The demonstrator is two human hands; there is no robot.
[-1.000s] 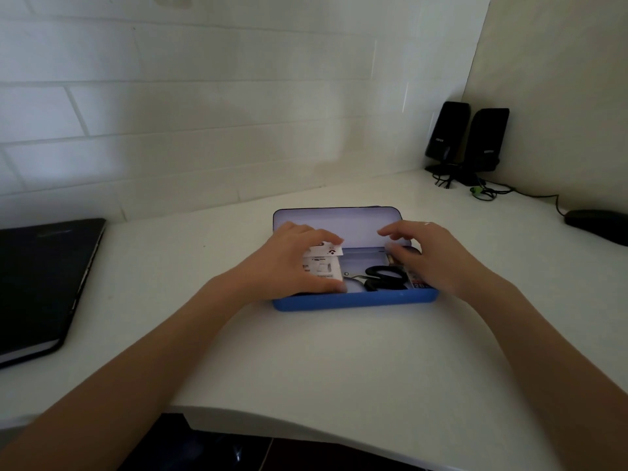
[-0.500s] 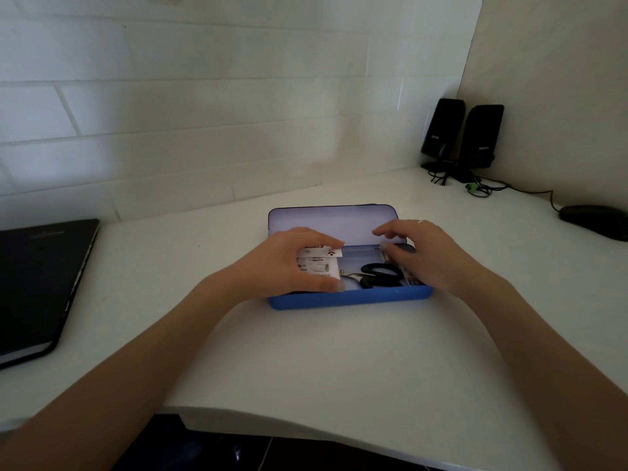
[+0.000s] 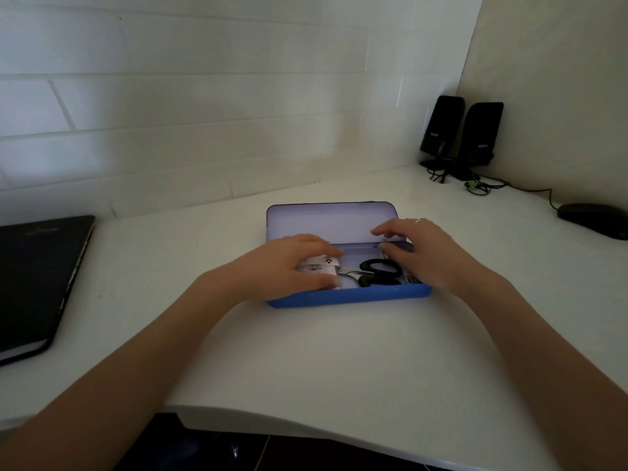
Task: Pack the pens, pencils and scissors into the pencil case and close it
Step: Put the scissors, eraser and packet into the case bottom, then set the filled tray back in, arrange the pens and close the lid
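A blue pencil case (image 3: 350, 297) lies open on the white desk, its pale lid (image 3: 326, 219) tilted up at the back. Black-handled scissors (image 3: 379, 271) lie inside it, handles to the right. My left hand (image 3: 289, 266) rests over the case's left half, fingers curled around a white printed packet (image 3: 321, 266). Over the right half, my right hand (image 3: 424, 253) has its fingers spread, their tips touching items at the right end, which it mostly hides. Pens and pencils are not clearly visible.
A black closed laptop (image 3: 37, 277) lies at the desk's left edge. Two black speakers (image 3: 462, 134) with cables stand in the far right corner, and a black mouse (image 3: 591, 219) sits at the right. The desk's curved front edge (image 3: 306, 426) is near me.
Both hands stay inside the case with only slight finger shifts. The view has tilted a little, so the case sits slightly lower and to the left in frame.
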